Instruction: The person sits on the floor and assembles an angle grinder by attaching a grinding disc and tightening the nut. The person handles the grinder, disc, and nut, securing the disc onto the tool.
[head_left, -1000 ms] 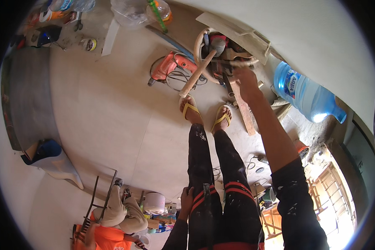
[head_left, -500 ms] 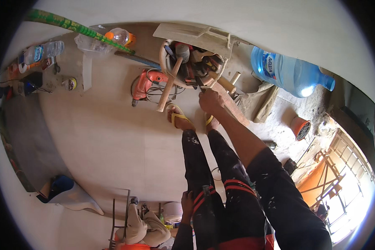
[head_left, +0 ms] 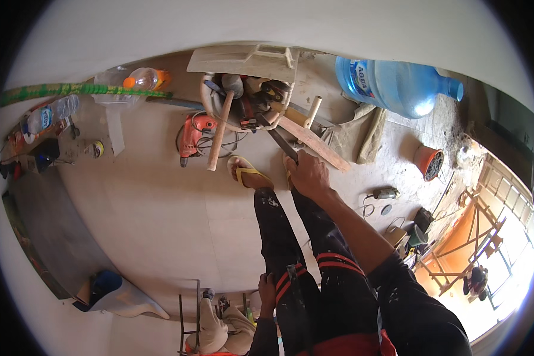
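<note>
My right hand (head_left: 307, 175) reaches down past my knees and is closed on the end of a long dark flat tool (head_left: 277, 140). The tool slants up toward a round white bucket (head_left: 206, 102) full of hand tools. A wooden-handled hammer (head_left: 219, 133) leans out of the bucket onto the floor. My feet in yellow flip-flops (head_left: 249, 172) stand just in front of it. My left hand (head_left: 268, 288) rests against my left thigh; its fingers are too small to read.
An orange power drill (head_left: 193, 133) lies left of the bucket, and a wooden plank (head_left: 314, 142) to its right. A big blue water jug (head_left: 391, 83) lies by the wall, with an orange pot (head_left: 428, 161) nearby. Bottles (head_left: 145, 78) and a green pole (head_left: 71, 90) lie at far left.
My right hand has drawn back from the bucket toward my feet, with the dark tool now in its grip. The view has shifted so the bucket sits further left.
</note>
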The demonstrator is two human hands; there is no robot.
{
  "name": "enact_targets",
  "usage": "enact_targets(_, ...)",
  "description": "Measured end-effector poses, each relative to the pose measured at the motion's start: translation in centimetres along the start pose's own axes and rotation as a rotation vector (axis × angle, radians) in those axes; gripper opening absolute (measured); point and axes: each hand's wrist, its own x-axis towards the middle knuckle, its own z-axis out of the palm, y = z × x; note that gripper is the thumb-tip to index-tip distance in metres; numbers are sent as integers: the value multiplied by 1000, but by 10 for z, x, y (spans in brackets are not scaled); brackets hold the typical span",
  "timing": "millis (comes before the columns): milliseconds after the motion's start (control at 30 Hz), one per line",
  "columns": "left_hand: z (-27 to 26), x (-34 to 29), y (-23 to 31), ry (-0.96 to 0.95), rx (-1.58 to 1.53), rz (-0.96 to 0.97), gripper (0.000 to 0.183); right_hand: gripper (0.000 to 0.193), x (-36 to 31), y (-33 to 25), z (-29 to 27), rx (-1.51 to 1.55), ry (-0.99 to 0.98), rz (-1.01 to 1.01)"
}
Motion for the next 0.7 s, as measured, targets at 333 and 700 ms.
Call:
enact_targets(333, -1, 10, -20, -2, 206, 39, 33, 43, 32, 31, 32, 59, 111, -88)
enact_targets(700, 11, -3, -5, 87, 340, 8, 36, 31, 121, 138, 20, 369, 446, -255)
